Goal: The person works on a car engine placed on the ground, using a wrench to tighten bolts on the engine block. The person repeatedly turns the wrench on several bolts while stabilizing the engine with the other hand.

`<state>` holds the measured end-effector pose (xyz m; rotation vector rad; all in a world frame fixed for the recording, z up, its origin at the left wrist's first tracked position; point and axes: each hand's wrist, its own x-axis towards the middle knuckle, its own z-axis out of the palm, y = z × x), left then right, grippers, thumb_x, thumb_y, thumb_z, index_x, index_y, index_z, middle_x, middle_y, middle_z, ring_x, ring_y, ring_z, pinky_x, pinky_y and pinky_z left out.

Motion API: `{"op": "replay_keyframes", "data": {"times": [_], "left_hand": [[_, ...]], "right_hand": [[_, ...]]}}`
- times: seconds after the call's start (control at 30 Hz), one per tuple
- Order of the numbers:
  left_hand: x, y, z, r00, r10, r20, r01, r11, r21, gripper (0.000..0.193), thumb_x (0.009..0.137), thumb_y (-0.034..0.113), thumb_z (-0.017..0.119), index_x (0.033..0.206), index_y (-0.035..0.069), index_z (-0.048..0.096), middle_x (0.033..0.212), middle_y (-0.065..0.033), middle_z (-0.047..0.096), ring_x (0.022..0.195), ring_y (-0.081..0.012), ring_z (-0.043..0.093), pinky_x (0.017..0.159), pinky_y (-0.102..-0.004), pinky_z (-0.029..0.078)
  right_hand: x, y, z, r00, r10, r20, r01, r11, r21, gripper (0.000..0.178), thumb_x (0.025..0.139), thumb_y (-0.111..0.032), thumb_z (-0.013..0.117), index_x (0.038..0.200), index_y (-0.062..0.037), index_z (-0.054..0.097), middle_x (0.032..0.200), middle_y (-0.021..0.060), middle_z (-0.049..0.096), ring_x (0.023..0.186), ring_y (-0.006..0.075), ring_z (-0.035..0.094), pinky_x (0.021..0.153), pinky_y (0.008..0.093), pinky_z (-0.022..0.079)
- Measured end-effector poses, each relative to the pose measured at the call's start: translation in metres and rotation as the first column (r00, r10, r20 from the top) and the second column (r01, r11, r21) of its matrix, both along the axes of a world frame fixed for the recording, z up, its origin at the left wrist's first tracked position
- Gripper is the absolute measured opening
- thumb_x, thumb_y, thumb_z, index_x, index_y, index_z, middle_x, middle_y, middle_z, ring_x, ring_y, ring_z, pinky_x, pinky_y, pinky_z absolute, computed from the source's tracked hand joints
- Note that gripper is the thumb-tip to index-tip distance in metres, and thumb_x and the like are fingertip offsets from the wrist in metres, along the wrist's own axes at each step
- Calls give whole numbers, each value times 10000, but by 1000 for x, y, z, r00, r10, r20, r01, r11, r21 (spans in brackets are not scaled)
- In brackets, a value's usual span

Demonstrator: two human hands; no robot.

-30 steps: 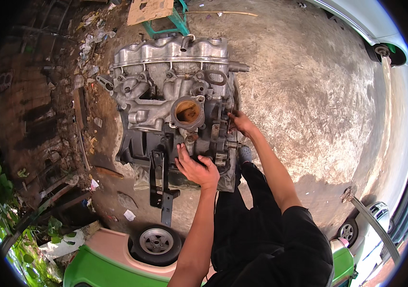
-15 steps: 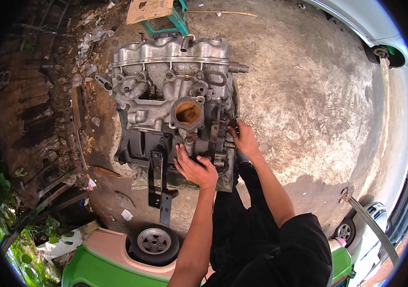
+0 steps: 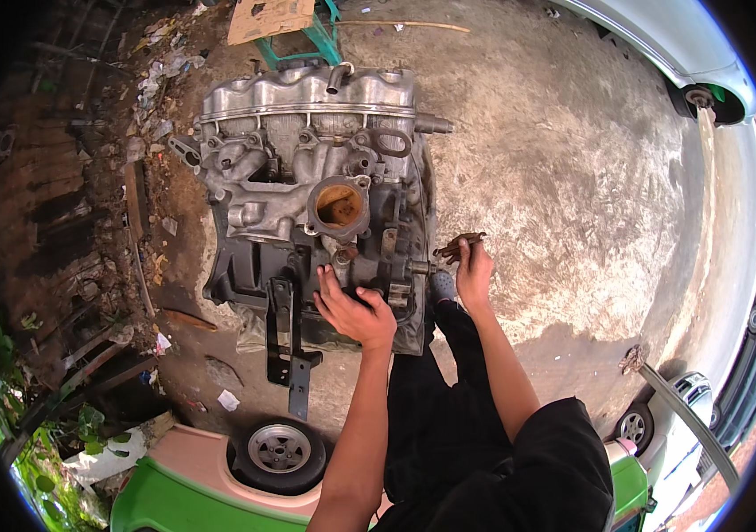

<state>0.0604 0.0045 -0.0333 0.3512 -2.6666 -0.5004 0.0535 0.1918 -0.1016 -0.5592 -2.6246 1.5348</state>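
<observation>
The right hand [image 3: 475, 277], just off the engine's right side, pinches a loose bundle of thin rust-brown pieces [image 3: 460, 247] — too small to identify — that jut unevenly past the thumb and fingers, so a slackened pinch could drop one onto the concrete floor [image 3: 555, 213] or the grey clog [image 3: 442, 285] beside the engine. The left hand [image 3: 356, 310] rests spread on the near side of the engine [image 3: 294, 197], apparently gripping nothing; oily metal there could make it slide. The engine's uncovered round intake opening [image 3: 340, 206] could swallow a stray piece.
</observation>
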Motion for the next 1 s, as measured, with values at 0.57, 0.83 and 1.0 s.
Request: {"op": "replay_keyframes", "data": {"times": [0.57,0.83,1.0], "left_hand": [[0,0,0,1000,4,6,-4,1000,21,504,979,249,377,1414,-4,409,1418,-231,502,1303,-411,502,1096,-607,312],[1,-1,0,1000,8,16,-8,1000,6,521,975,241,385,1429,-14,396,1439,-218,489,1300,-413,501,1110,-595,304],[-1,1,0,1000,10,-3,-10,1000,6,505,980,253,375,1409,-9,423,1430,-230,493,1305,-405,503,1103,-597,308]], "right_hand": [[-85,-13,-87,868,192,459,153,773,-615,430,1057,-331,476,1077,94,540,671,186,650,528,273,689,474,352,555],[-92,-14,-84,821,243,517,117,814,-568,487,1036,-386,510,1094,91,592,758,220,679,604,307,707,564,392,573],[-97,-15,-84,818,268,509,-139,950,-278,563,1014,-469,500,1059,75,639,974,302,676,996,454,652,872,481,507]]}}
